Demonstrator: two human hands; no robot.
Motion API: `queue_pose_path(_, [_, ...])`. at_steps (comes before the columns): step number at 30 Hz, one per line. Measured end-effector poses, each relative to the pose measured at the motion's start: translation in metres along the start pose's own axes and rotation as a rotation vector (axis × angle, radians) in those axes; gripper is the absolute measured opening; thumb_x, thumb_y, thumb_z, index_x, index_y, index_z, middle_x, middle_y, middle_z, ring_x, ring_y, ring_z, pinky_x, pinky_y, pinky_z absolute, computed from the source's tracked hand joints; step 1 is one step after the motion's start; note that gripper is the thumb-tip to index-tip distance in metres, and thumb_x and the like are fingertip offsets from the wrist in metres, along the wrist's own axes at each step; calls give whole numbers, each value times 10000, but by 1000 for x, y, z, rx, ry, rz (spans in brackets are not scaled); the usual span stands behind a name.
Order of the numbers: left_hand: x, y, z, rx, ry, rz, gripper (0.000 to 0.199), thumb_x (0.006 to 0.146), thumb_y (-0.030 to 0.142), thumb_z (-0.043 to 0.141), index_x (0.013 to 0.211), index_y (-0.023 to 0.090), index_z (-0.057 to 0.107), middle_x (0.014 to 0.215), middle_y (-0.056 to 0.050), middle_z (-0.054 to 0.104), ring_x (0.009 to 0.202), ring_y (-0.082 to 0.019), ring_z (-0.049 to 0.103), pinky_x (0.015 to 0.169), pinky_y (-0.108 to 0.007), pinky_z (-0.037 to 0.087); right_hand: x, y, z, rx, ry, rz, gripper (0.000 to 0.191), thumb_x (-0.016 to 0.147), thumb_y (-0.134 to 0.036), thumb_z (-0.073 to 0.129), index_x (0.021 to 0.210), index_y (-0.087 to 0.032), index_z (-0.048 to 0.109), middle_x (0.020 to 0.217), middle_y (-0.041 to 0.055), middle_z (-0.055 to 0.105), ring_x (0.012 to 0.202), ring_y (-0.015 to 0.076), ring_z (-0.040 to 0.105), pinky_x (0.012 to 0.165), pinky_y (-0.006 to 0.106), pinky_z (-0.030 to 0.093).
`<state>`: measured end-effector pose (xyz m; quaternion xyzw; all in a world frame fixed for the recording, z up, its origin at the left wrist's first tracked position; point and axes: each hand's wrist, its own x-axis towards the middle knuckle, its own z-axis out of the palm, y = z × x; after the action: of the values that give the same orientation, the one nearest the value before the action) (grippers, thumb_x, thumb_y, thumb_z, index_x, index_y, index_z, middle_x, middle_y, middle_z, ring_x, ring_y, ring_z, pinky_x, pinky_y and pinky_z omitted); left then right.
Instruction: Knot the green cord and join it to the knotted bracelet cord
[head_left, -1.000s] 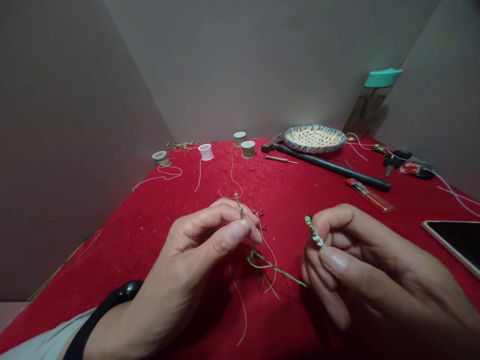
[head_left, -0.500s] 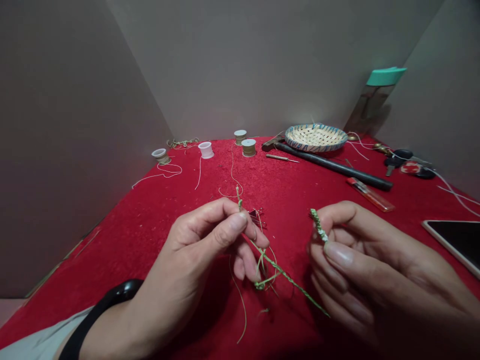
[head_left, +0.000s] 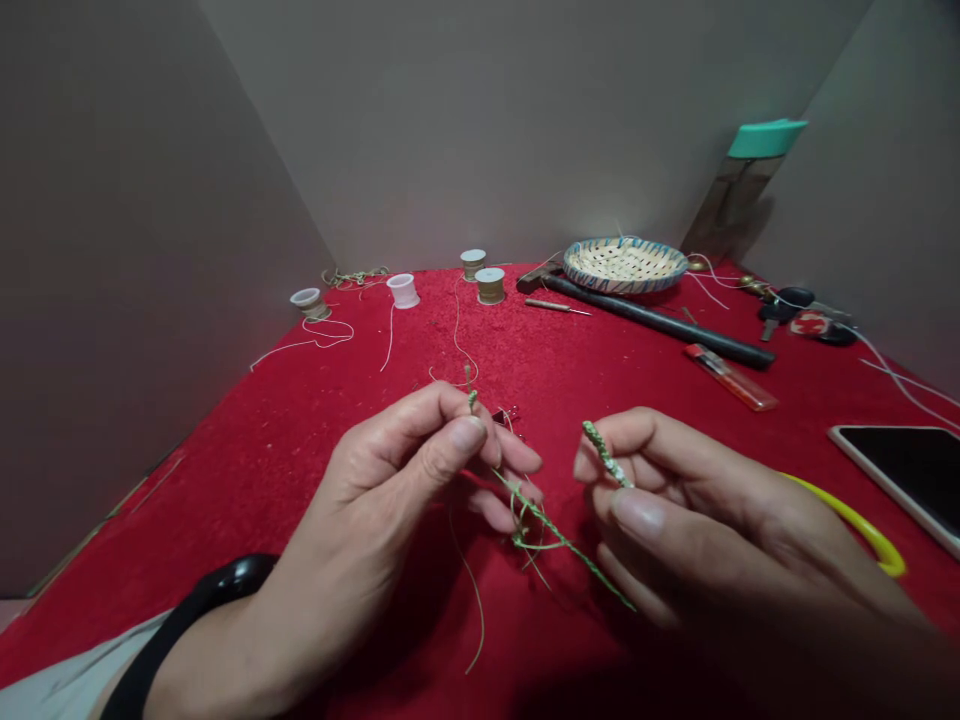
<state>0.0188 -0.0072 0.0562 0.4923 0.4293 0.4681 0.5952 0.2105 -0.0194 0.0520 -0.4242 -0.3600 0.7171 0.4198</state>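
Observation:
Between thumb and forefinger, my left hand (head_left: 409, 470) pinches a thin green braided cord (head_left: 566, 545). One short end pokes up past the fingertips; the longer part slants down to the right, with loose thin loops around it. My right hand (head_left: 675, 510) is closed on a short, thicker green-and-white braided piece (head_left: 606, 455), held tilted between thumb and fingers. A gap separates the two hands above the red cloth. Behind my left fingertips a dark binder clip (head_left: 501, 416) is partly hidden.
Thread spools (head_left: 490, 286) stand toward the back. A hammer (head_left: 660, 325), an awl (head_left: 556, 306), a woven basket (head_left: 625, 265) and a red-and-clear case (head_left: 731, 378) lie behind my right hand. At right are keys (head_left: 795, 310), a phone (head_left: 900, 470) and a yellow handle (head_left: 855, 520).
My right hand has moved left, bringing the short braid nearer my left hand. The yellow handle now shows behind my right hand. The view has shifted slightly.

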Motion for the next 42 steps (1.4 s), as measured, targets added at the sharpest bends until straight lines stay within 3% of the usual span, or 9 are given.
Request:
queue_pose_path(5, [3, -1, 1, -82, -38, -43, 253, 1058, 305, 672, 839, 205, 749, 778, 38, 767, 629, -97, 714, 658, -167, 630, -2, -2, 2, 15, 3, 35, 106, 995, -294, 691, 909, -252, 737, 703, -62, 416, 615, 64, 374, 602, 126, 375])
queue_pose_path(9, [5, -2, -3, -49, -40, -69, 247, 1056, 342, 657, 855, 217, 727, 683, 28, 750, 540, -136, 712, 550, -209, 617, -1, -6, 5, 31, 16, 49, 189, 1027, -174, 627, 882, -224, 738, 714, -54, 417, 612, 49, 397, 596, 78, 388])
queue_pose_path(14, [3, -3, -3, 8, -17, -75, 267, 1063, 348, 630, 845, 221, 721, 629, 25, 708, 507, -133, 678, 508, -200, 573, 1, -8, 8, -58, 40, 57, 86, 948, -192, 758, 872, -186, 719, 701, -58, 503, 604, 36, 419, 576, 83, 368])
queue_pose_path(18, [0, -5, -2, 17, -17, -77, 276, 1060, 350, 628, 838, 220, 728, 610, 29, 680, 479, -109, 614, 477, -174, 522, 4, -3, 11, -81, -19, 55, 141, 1002, -192, 657, 871, -220, 700, 709, -52, 628, 631, 48, 509, 601, 100, 406])
queue_pose_path(22, [0, -6, -3, 22, -18, -64, 268, 1043, 331, 650, 814, 222, 738, 641, 26, 691, 471, -97, 569, 470, -170, 500, 10, 6, 9, -143, -72, 60, 124, 813, -177, 809, 796, -206, 689, 725, -55, 651, 676, 69, 541, 640, 119, 449])
queue_pose_path(26, [1, -7, -4, 30, -11, -53, 263, 1036, 349, 663, 810, 239, 738, 539, 53, 596, 426, -83, 494, 445, -149, 431, 13, 12, 4, -301, -25, -28, 149, 788, -276, 791, 732, -202, 674, 639, -60, 531, 584, 77, 386, 520, 178, 318])
queue_pose_path(30, [3, -6, -4, 55, 26, -52, 282, 1025, 368, 694, 780, 229, 718, 527, 74, 501, 453, -72, 364, 441, -137, 330, 12, 11, 5, -325, 13, -69, 224, 822, -341, 772, 697, -203, 649, 614, -65, 477, 563, 76, 341, 518, 218, 243])
queue_pose_path(37, [1, -7, -6, 136, 52, 17, 281, 1033, 360, 687, 782, 239, 725, 790, 21, 708, 758, -146, 627, 744, -231, 518, 10, 8, 6, -180, 67, 23, 249, 742, -345, 878, 709, -216, 668, 655, -51, 524, 644, 108, 446, 612, 218, 378])
queue_pose_path(42, [-1, -7, -6, 150, 37, 61, 264, 1034, 359, 683, 794, 256, 724, 770, 35, 711, 745, -157, 645, 737, -261, 540, 11, 7, 4, -239, 69, -12, 297, 752, -367, 858, 679, -210, 616, 638, -51, 498, 621, 107, 397, 575, 221, 336])
